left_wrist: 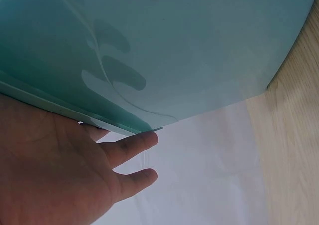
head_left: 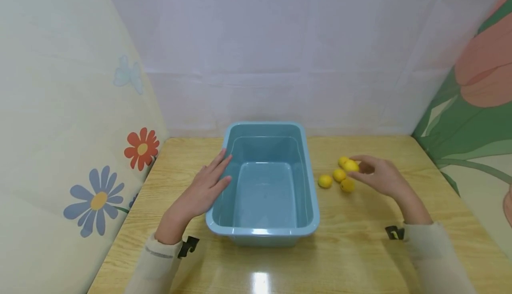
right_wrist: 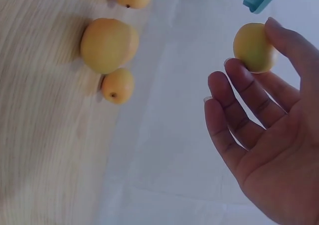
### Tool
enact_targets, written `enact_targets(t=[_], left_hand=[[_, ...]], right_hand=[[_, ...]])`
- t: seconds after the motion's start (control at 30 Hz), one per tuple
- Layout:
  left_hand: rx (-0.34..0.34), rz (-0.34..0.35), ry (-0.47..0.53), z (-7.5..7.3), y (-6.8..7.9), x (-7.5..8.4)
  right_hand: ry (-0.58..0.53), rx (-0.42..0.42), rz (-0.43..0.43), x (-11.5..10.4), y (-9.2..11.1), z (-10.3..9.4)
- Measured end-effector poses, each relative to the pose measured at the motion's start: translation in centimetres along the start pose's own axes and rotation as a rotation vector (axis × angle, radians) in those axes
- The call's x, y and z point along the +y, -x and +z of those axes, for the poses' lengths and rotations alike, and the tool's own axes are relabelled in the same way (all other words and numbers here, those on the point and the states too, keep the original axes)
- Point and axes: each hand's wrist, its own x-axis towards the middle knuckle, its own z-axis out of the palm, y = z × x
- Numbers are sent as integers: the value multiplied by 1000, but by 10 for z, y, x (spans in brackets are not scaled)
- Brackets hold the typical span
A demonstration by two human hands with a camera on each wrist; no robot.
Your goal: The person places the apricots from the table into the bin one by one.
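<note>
My right hand (head_left: 382, 177) pinches a small yellow lemon (right_wrist: 253, 47) between thumb and fingertips, to the right of the blue plastic basin (head_left: 264, 196). In the head view, the held lemon overlaps the top of a small group of lemons. Two of that group, a lemon (head_left: 339, 175) and a darker one (head_left: 347, 185), lie just below it on the table. A little apart, nearer the basin, sits another lemon (head_left: 325, 181). On the basin's left rim rests my left hand (head_left: 202, 189), its fingers straight and spread. Nothing lies inside the basin.
The basin stands at the middle of a wooden table (head_left: 180, 267). A white cloth backdrop (head_left: 256, 54) closes off the far edge, and flower-printed panels stand along the left (head_left: 48, 129) and right sides.
</note>
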Motion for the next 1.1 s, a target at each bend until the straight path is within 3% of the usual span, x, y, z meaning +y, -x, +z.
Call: enact_targets(t=[0.73,1.1], left_hand=[[16,12,-52,-2,0,4],[13,4,-84,-1,0,4]], right_hand=[[-43,71,-103,-44,6,-3],[-61,109,-199,-70,8,-4]])
